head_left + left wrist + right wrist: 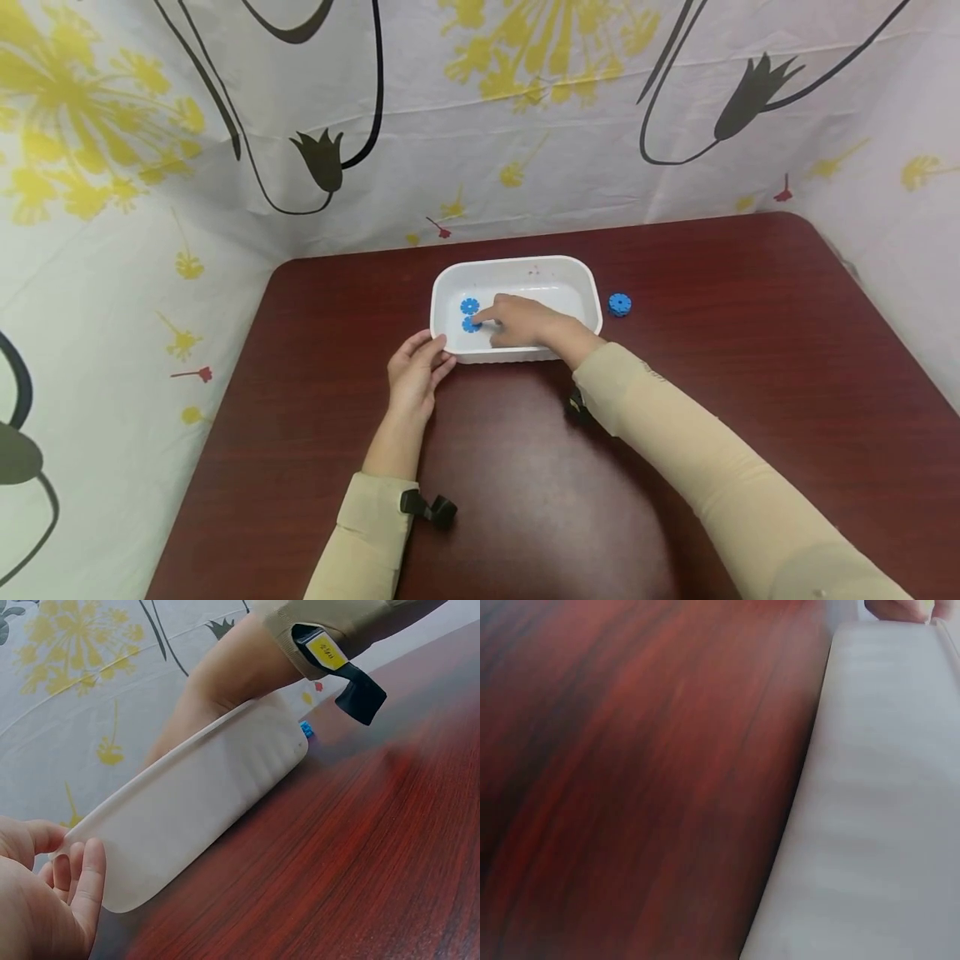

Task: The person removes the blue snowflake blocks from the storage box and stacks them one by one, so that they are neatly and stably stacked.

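A white rectangular plastic tray (517,355) stands on the table. Its near left corner is gripped by my left hand (414,375), thumb at the rim and fingers against the outer wall, as the left wrist view also shows. My right hand (525,322) reaches down into the tray over the near wall. Its extended index fingertip is right at a blue notched disc (469,325), and the thumb sits apart from that disc. Just behind lies a second blue notched disc (469,306), flat on the tray floor. In the right wrist view the right hand is hidden; the tray wall (877,810) fills the right side.
A small stack of blue notched discs (619,304) lies on the dark red table (315,400) just right of the tray. Behind the table hangs a white cloth (465,150) with flower prints. Black straps with small devices (429,507) sit on the wrists.
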`<state>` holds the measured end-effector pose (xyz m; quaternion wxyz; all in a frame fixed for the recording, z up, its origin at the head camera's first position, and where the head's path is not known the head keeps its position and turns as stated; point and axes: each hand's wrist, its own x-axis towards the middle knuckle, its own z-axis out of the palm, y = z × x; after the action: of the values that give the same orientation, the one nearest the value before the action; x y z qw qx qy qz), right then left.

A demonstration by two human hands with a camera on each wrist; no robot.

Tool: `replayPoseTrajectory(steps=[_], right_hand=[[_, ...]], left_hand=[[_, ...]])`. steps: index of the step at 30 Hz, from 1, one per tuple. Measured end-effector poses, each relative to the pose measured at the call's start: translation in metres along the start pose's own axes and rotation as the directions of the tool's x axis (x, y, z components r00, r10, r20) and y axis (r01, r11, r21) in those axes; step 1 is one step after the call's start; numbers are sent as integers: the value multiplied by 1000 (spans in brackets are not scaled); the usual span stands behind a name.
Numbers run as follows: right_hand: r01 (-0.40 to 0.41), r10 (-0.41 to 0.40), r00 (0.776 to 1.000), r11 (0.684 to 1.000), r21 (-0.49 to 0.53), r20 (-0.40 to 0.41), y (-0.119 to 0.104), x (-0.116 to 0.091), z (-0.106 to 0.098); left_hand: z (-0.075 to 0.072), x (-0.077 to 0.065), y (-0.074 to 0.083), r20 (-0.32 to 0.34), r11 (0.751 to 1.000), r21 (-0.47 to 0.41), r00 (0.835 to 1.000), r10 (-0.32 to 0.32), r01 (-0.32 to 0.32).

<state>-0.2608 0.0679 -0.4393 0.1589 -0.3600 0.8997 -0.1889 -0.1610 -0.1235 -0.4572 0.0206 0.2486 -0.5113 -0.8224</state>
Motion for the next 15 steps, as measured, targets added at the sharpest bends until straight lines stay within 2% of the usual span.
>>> replayPoseTrajectory(steps=[9, 15], right_hand=[[-47, 48, 989, 999, 11, -142, 30, -25, -11], [-69, 76, 979, 997, 45, -190, 38, -27, -13]], left_hand=[[-1, 1, -1, 1, 1000, -9, 1000, -6, 6], [0, 1, -2, 0, 1000, -10, 1000, -2, 2]])
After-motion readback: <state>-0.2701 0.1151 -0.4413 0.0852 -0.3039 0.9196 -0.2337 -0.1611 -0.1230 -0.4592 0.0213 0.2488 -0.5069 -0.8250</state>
